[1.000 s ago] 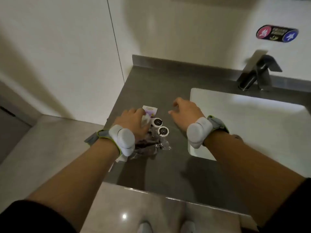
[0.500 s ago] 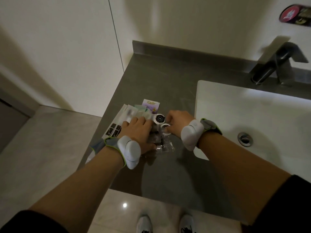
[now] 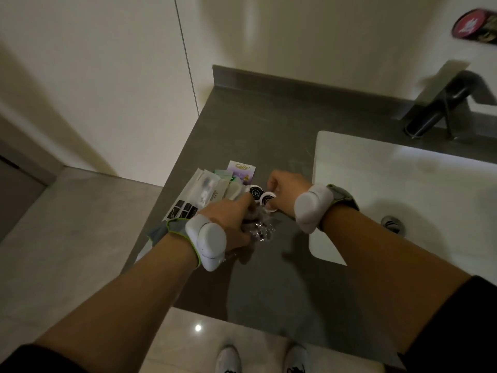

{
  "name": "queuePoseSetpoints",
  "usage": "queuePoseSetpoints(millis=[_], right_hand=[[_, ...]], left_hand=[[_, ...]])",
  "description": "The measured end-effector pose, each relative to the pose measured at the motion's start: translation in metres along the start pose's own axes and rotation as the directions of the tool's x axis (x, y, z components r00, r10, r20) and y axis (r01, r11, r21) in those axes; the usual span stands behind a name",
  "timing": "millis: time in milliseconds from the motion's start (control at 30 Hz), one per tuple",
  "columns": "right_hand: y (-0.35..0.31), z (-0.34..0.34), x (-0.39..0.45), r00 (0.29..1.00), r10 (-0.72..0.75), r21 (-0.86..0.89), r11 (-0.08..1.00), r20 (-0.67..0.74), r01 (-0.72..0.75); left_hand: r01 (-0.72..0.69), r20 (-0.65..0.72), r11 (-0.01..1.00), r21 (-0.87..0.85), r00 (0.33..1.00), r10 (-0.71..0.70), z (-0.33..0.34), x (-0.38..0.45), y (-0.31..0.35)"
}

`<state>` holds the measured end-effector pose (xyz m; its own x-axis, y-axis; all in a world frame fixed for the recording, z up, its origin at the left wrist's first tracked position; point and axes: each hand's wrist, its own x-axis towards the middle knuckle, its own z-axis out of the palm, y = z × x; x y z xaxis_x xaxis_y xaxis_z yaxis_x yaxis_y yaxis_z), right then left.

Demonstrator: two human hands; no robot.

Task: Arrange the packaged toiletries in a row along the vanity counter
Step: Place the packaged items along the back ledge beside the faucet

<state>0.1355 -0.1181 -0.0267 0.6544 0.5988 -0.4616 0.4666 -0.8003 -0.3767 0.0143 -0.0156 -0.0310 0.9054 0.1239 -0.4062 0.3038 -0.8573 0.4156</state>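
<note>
On the dark grey stone vanity counter (image 3: 269, 125), near its left edge and towards the near side, the packaged toiletries lay bunched in one loose heap rather than a row; you had both hands down on it. Your left hand (image 3: 228, 222) lay over the near part of the heap, its fingers curled down onto crinkled clear plastic wrapping (image 3: 262, 230); whether they were truly pinching it or only pressing on it I could not tell. Your right hand (image 3: 286, 191) was just to the right of the heap, its fingers bent inwards and closed about the nearer of two small round white caps with black printed tops (image 3: 261, 196); the two caps sat touching one another between your hands. To the left of the caps lay a long flat white sachet with black squares at its near end (image 3: 192, 196), fanned beside other pale sachets, one showing a green edge (image 3: 223, 175); at the far side of the heap stood out a small purple and white packet with gold lettering (image 3: 242, 173). Each wrist wore a white plastic device on a grey band with a green edge (image 3: 208, 240); the white rectangular sink basin (image 3: 363, 168) sat just to the right of your right hand; the dark metal tap (image 3: 441, 109) stood at the far right, blurred.
</note>
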Motion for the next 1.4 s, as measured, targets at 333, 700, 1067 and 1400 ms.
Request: queuePoseSetpoints(millis=[333,700,1067,1400], right_hand=[[-0.013,0.000,0.016,0.995,-0.103,0.018,0.995,0.006,0.103],[-0.012,0.003,0.026,0.996,-0.071,0.045,0.997,0.048,0.069],[0.013,-0.073,0.001,0.970,0.150,0.090,0.987,-0.191,-0.135],[0.083,-0.143,0.010,0.889,0.296,0.227,0.947,-0.351,-0.225]], left_hand=[[0.024,-0.213,0.811,-0.585,0.960,-0.183,-0.040,0.008,-0.032],[0.107,-0.266,0.744,-0.660,0.893,-0.364,-0.042,0.039,-0.059],[-0.038,-0.219,0.954,-0.296,0.975,-0.029,-0.099,0.063,-0.004],[-0.176,-0.282,0.976,-0.132,0.950,0.133,-0.131,0.124,0.085]])
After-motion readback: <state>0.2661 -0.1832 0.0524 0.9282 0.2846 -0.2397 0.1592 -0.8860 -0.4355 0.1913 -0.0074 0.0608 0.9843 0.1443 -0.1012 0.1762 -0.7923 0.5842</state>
